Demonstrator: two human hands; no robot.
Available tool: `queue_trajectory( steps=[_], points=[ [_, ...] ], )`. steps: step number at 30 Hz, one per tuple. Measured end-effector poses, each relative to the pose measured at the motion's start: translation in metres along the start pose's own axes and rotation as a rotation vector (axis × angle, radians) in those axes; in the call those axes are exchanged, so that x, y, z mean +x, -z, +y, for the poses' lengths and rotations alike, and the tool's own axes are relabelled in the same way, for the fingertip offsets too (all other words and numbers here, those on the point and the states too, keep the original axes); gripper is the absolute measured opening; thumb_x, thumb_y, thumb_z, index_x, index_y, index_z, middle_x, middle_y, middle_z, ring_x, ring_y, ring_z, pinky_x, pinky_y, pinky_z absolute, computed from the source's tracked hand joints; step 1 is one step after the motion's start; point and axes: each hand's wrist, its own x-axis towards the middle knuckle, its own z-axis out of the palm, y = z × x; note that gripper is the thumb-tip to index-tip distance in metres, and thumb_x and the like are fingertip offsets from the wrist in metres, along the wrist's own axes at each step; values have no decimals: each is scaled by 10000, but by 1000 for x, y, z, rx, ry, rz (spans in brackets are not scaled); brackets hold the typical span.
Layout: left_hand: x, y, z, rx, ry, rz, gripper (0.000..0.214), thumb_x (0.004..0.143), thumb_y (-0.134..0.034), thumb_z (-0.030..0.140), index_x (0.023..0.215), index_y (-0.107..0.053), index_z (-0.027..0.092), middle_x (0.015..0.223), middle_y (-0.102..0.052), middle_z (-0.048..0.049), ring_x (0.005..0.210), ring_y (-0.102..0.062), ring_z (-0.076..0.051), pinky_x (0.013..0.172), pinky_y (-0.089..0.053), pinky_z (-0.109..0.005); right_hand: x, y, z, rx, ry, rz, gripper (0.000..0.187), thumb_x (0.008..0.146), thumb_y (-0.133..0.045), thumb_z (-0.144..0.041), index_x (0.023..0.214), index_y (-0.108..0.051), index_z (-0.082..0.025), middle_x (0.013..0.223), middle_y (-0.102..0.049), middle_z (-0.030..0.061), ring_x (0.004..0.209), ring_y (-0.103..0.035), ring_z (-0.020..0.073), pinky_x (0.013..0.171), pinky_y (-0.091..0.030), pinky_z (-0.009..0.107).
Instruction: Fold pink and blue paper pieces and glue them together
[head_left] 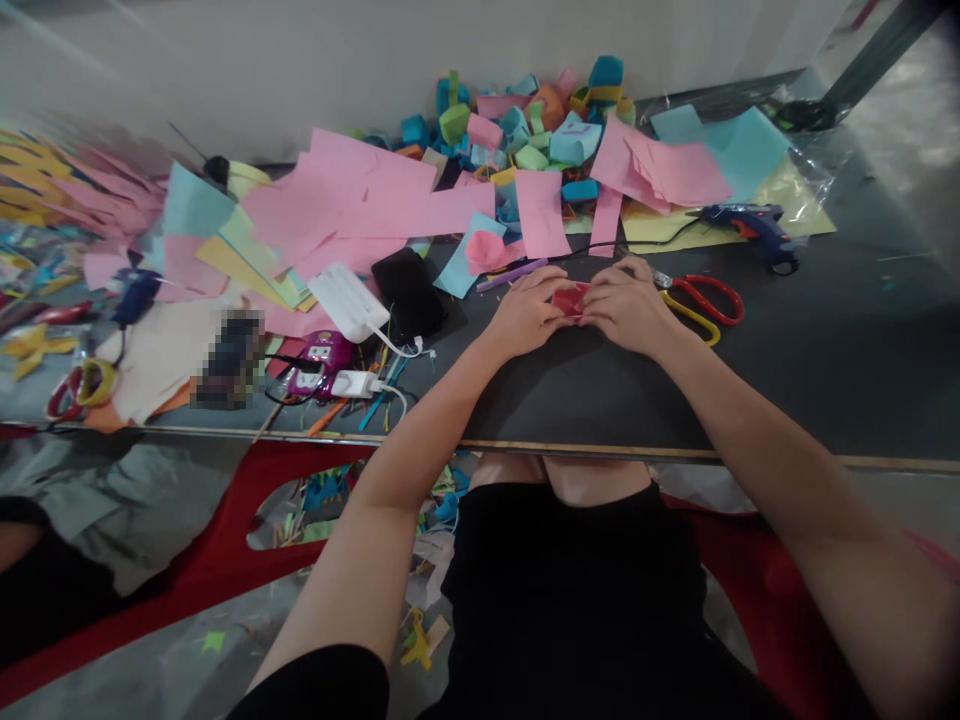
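Between my two hands is a small piece of red paper (571, 298), partly covered by my fingers. My left hand (531, 310) pinches its left side, and my right hand (624, 302) pinches its right side. Just right of my right hand lie scissors (709, 303) with one red and one yellow handle loop. Beyond my left hand, a rolled pink paper piece (486, 251) rests on a light blue sheet (463, 275). A purple stick (512, 276) lies close to the left fingertips.
Pink paper sheets (360, 190) and a heap of small folded paper pieces (525, 130) line the back. A blue glue gun (757, 225) lies at right. Left are a black pouch-like item (409, 290), a white power bank (349, 302), and a purple power strip (324, 360).
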Motion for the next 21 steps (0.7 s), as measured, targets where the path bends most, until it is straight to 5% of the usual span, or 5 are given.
queue_trajectory(
  steps=[8,12,21],
  points=[
    [-5,4,-1,11,-20,-11,214,1000,-690,371,941,-789,192,1159,-783,-107,1266,-654,-278,1082,-525,-507,-3,3,-1,18,22,34,337,1023,-594,-434,823,-819,-284,950,-819,48,1059,-634,284,1077,-355,581],
    [-8,7,-2,64,1,-42,226,969,-722,386,983,-779,168,1121,-782,-127,1198,-686,-289,1018,-544,-467,-6,2,-5,-23,32,50,270,961,-668,-444,967,-825,-225,1076,-815,103,1107,-656,300,1016,-431,516],
    [-4,-4,-5,80,-8,-28,288,1056,-597,373,955,-793,189,1041,-800,-103,1175,-685,-250,1015,-540,-438,-3,-11,1,45,-10,17,249,1007,-633,-370,908,-821,-240,1016,-835,76,1022,-711,260,936,-461,439]
  ],
)
